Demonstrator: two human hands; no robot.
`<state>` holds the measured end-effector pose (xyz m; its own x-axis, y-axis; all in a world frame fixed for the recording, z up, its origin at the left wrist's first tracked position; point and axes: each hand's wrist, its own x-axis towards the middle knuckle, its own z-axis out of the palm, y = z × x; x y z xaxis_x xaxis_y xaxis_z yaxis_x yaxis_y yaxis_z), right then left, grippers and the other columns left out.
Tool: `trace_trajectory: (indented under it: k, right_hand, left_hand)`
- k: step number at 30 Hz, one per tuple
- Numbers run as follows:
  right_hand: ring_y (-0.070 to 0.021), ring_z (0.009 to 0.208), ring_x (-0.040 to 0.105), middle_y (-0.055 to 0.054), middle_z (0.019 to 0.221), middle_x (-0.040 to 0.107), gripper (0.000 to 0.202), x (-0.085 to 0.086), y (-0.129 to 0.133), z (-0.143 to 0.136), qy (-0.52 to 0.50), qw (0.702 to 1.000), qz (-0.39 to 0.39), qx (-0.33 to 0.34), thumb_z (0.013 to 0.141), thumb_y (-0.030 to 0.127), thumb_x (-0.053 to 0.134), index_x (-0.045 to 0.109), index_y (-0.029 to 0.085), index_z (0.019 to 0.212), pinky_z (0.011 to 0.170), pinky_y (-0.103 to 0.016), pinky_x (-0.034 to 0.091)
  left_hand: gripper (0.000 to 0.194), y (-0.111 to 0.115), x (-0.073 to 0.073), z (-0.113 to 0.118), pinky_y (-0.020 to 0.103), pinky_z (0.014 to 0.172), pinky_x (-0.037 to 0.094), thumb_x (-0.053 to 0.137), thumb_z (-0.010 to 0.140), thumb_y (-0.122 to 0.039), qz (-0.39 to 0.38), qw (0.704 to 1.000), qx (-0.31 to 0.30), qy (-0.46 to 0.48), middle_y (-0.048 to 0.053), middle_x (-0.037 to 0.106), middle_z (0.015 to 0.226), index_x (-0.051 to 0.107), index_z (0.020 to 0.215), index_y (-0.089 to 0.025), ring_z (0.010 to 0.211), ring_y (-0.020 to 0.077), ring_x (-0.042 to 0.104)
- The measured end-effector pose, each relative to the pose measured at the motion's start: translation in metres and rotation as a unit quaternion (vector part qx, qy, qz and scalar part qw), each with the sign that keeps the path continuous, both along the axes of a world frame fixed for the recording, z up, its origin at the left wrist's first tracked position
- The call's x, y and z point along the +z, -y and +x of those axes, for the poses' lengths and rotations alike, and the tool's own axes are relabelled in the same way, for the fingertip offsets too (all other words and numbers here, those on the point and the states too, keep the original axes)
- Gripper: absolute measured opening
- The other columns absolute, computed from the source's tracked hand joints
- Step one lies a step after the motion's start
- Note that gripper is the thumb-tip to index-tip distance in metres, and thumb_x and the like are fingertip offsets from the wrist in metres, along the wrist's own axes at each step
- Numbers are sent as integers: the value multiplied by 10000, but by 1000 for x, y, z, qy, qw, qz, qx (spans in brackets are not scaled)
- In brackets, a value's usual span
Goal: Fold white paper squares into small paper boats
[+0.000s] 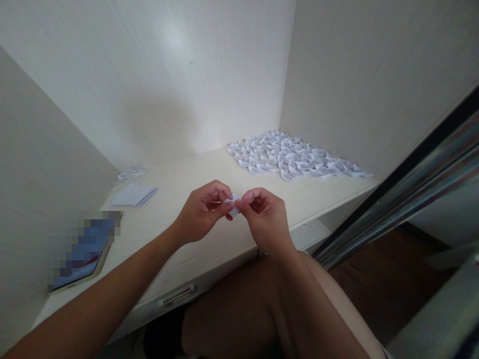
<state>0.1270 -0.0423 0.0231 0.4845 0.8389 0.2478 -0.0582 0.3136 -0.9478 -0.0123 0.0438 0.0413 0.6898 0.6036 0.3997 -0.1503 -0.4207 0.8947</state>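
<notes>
Between my two hands, above the front part of the white desk top (209, 177), is a small piece of white paper (234, 204). My left hand (204, 209) pinches its left side between thumb and fingers. From the right, my right hand (264, 212) pinches the same paper with thumb and forefinger. Most of the paper is hidden behind the fingertips, so its folds cannot be made out. Beyond the hands, at the back right, lies a wide spread of small folded paper pieces (280, 152) with pointed ends.
A stack of flat white paper sheets (130, 194) lies at the left, with several thin paper pieces (132, 173) behind it. A phone (84, 264), partly blurred, rests near the left wall. Below the desk edge is a drawer handle (177, 295). A dark-edged door frame (396, 164) slants at right.
</notes>
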Motion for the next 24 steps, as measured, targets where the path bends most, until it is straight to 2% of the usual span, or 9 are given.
trace_trajectory:
  k: [5,8,12,15,19,24]
  right_hand:
    - [-129,564,607,49,621,614,190,1,-7,12,49,995,-25,81,745,267,739,559,210,762,548,-254,449]
    - [-128,563,631,55,604,625,138,9,-16,21,82,988,-39,126,761,252,712,585,202,782,538,-240,451]
    - [-115,619,651,33,673,686,98,19,-35,29,106,977,-23,183,742,246,729,675,191,802,603,-238,499]
    - [-124,656,671,18,723,732,154,20,-54,32,109,970,-21,218,703,259,771,715,202,834,653,-257,529]
    - [-154,737,702,-15,832,778,222,16,-84,37,167,953,-7,252,704,322,809,752,220,893,736,-310,561]
    - [-141,686,665,11,759,752,189,8,-128,44,292,916,26,274,753,295,790,793,234,932,700,-288,536]
  left_hand:
    - [308,-6,-3,0,280,582,640,810,821,-415,-49,998,-38,4,15,692,715,630,804,-166,640,156,704]
    - [299,-11,-6,-1,312,614,658,809,818,-424,-64,998,-27,4,58,737,769,704,850,-146,696,184,732]
    - [373,-20,-11,-4,319,703,667,904,705,-321,-95,994,33,37,83,790,848,746,991,-142,718,197,766]
    - [413,-29,-16,-6,329,742,668,934,647,-302,-87,990,95,61,103,802,881,760,982,-135,755,214,778]
    - [389,-41,-23,-10,347,717,672,913,664,-333,-42,982,173,70,110,805,902,784,977,-140,728,209,768]
    - [334,-57,-32,-17,316,699,669,873,708,-282,-11,972,230,49,71,808,857,806,1019,-180,701,190,763]
